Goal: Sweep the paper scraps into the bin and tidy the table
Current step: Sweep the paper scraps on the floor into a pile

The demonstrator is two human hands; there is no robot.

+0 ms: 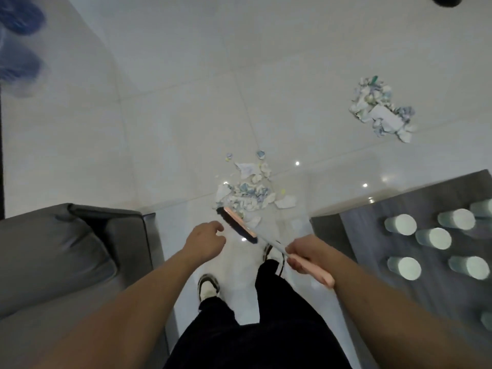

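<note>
1. The right hand [302,255] is closed around the pink grip of a long-handled broom [266,242], whose dark bristle head rests on the floor [186,102] at the near edge of a loose scatter of paper scraps [249,193].
2. The left hand [206,239] hangs free beside the broom head, fingers loosely curled, holding nothing.
3. A 2nd, tighter heap of scraps [380,111] lies well apart, farther out to the right on the tiles.
4. The scraps look crumpled, light and soft; on glossy tile they should slide easily but may scatter or flutter under a fast stroke, so short, low sweeps seem wise.
5. The broom looks light and stiff; adding the left hand lower on the shaft would likely steady it.
6. Room is tight nearby: a grey sofa [66,249] stands on the left and a dark desk [399,222] carrying upright pale cups [432,238] on the right, its corner close to the handle.
7. Ahead the floor is open; no bin is clearly visible.
</note>
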